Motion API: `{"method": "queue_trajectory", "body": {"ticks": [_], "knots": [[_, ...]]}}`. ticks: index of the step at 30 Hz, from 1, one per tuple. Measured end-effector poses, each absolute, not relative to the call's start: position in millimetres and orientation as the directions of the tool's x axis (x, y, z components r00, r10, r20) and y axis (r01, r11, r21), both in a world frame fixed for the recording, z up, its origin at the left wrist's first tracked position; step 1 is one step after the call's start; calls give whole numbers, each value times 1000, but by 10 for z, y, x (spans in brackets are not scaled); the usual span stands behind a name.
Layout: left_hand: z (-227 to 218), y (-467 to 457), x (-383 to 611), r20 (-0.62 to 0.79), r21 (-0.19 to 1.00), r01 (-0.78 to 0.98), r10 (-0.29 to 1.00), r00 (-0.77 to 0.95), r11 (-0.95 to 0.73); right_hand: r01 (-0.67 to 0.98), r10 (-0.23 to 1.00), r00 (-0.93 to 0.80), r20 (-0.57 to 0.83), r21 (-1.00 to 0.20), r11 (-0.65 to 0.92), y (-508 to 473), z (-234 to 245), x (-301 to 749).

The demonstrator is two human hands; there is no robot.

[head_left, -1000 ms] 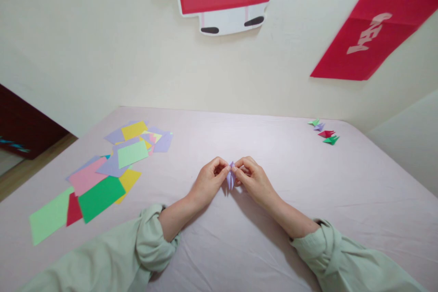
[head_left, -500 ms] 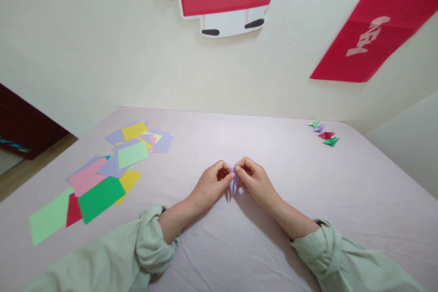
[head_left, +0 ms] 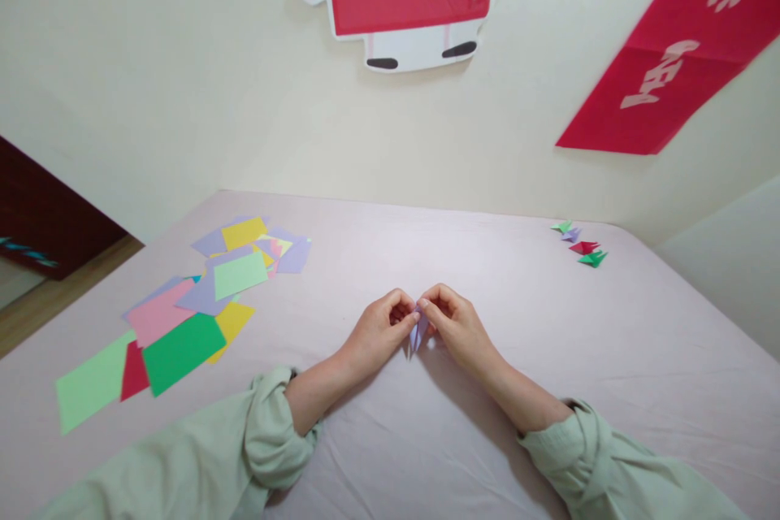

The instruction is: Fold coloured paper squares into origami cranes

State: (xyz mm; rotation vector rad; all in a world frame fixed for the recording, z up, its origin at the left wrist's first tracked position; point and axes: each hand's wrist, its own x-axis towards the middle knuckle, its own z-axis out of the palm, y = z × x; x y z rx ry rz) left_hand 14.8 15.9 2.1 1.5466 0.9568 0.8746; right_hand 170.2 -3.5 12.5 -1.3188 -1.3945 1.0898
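Note:
Between my two hands is a small folded piece of purple paper (head_left: 418, 336), its narrow points turned down toward me. My left hand (head_left: 385, 328) pinches its upper end from the left with thumb and forefinger. From the other side my right hand (head_left: 454, 322) grips the same end, thumb pressed near the left thumb. The fingers cover the top of the paper, so its full shape is hidden. Both hands are just over the pale pink cloth (head_left: 390, 431) on the table.
To the left lie loose coloured sheets, among them a green sheet (head_left: 184, 353), a pink sheet (head_left: 162, 311) and a light green sheet (head_left: 240, 275). At the far right several small folded paper figures sit in a row, including a red figure (head_left: 585, 248). A wall (head_left: 390, 138) rises behind the table.
The whole view has shifted slightly. Both hands keep their pinch on the purple paper, whose lower points have turned a little.

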Motion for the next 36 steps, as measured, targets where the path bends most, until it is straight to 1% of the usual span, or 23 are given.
{"method": "queue_trajectory", "body": {"ticks": [4, 13, 18, 23, 26, 32, 36], "knots": [[10, 158, 144, 55, 983, 139, 910, 411, -122, 192, 999, -29, 36, -981, 41, -40, 137, 1699], [66, 140, 150, 34, 988, 123, 907, 420, -94, 222, 1000, -9, 30, -975, 31, -40, 144, 1708], [80, 147, 144, 32, 989, 118, 906, 422, -90, 182, 1000, 7, 7, -983, 6, -36, 134, 1720], [53, 169, 137, 46, 987, 126, 916, 397, -104, 165, 998, -51, 46, -985, 54, -40, 120, 1733], [40, 175, 136, 50, 986, 127, 918, 393, -108, 167, 997, -72, 38, -985, 50, -44, 106, 1734], [46, 158, 138, 39, 988, 115, 898, 438, -99, 179, 999, -37, 30, -983, 37, -44, 125, 1727], [39, 156, 138, 54, 986, 122, 900, 432, -117, 177, 999, -36, 20, -984, 26, -41, 130, 1724]]}}
